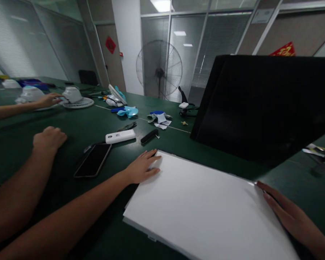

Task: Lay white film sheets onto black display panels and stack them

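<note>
A large white rectangular panel lies over the near part of the green table, with a small tab on its front left edge. My left hand rests on the panel's far left corner, its fingers spread over the surface. At the far right corner, my right hand holds the side edge between thumb and fingers; part of its grip is hidden. The panel's near right part runs out of the picture.
The green table bears a phone, a white device, pliers and a black object. A big black screen stands behind the panel. Another person's fist rests at left; another hand touches a white fan part.
</note>
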A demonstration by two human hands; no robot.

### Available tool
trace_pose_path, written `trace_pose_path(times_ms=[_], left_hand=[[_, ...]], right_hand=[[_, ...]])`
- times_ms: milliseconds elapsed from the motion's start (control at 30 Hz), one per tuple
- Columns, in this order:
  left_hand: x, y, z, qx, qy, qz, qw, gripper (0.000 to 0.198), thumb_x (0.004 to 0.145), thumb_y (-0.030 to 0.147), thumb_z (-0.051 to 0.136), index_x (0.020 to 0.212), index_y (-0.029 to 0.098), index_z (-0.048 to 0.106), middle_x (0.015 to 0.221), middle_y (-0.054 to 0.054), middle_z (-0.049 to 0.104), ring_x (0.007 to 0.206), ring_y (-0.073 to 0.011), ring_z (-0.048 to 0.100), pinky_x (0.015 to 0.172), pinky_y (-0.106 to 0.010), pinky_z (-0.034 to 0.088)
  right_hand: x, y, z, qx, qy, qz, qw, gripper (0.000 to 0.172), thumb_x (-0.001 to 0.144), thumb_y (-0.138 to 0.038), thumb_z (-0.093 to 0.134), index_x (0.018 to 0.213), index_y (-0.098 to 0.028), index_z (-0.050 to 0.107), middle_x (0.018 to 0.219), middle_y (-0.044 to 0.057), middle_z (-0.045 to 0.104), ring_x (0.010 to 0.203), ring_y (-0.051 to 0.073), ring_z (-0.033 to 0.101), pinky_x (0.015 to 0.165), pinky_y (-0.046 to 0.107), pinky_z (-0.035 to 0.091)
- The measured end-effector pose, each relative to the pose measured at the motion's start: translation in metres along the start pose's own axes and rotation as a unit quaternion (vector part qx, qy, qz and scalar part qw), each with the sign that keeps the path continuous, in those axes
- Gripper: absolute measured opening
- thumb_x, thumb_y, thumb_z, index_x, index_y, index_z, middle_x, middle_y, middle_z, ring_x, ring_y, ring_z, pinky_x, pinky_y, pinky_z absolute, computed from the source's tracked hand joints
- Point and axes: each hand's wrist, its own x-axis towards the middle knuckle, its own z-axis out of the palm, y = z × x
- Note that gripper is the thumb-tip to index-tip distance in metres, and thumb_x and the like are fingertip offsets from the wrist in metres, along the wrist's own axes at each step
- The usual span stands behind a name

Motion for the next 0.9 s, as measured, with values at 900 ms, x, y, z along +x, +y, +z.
trace_pose_path(times_ms=[900], left_hand=[[0.007,-0.004,-0.004,-0.028,0.033,-0.046,0.998,0.084,0.104,0.068,0.043,0.167,0.014,0.035,0.175,-0.023,0.028,0.156,-0.0379,0.04,0.127,-0.056,0.033]], right_hand=[[-0.078,-0.141,-0.081,-0.031,0.027,-0.261,0.964,0.028,0.101,-0.038,0.05,0.107,-0.035,0.077,0.125,0.001,0.076,0.115,0.028,0.074,0.1,0.045,0.066]])
